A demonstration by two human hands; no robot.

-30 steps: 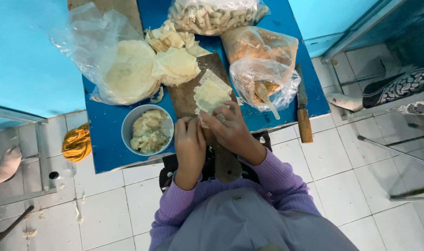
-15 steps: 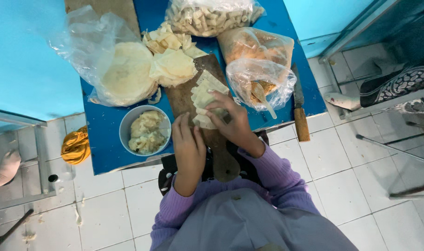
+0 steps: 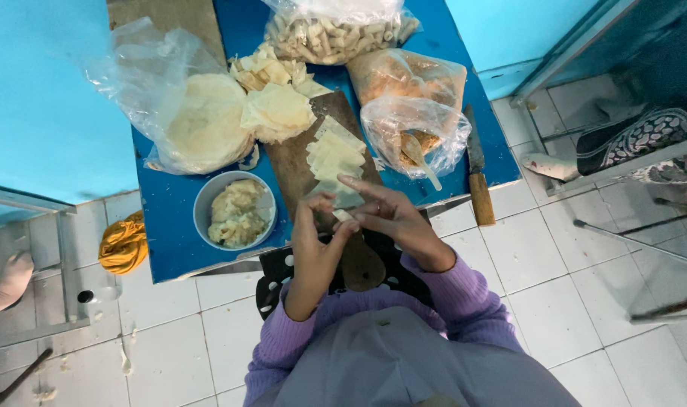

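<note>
grip: a small pale wrapper piece [image 3: 344, 215] is pinched between the fingertips of the left hand [image 3: 313, 241] and right hand [image 3: 385, 215] | beyond the grip: wrapper stack [image 3: 334, 154] laid on the wooden board [image 3: 298, 162] | left of the grip: bowl of filling [image 3: 234, 211] | right of the grip: knife [image 3: 477, 177] lies on the blue table [image 3: 166, 226]

Two hands work at the near edge of one blue table [image 3: 163, 249]: the left hand [image 3: 313, 249] and the right hand [image 3: 392, 218]. On the table lie four clear plastic bags, one wooden cutting board [image 3: 298, 162], one bowl [image 3: 234, 211] of filling, one spoon [image 3: 419, 158] and one knife [image 3: 479, 177]. One yellow cloth [image 3: 123, 243] lies on the floor.
</note>
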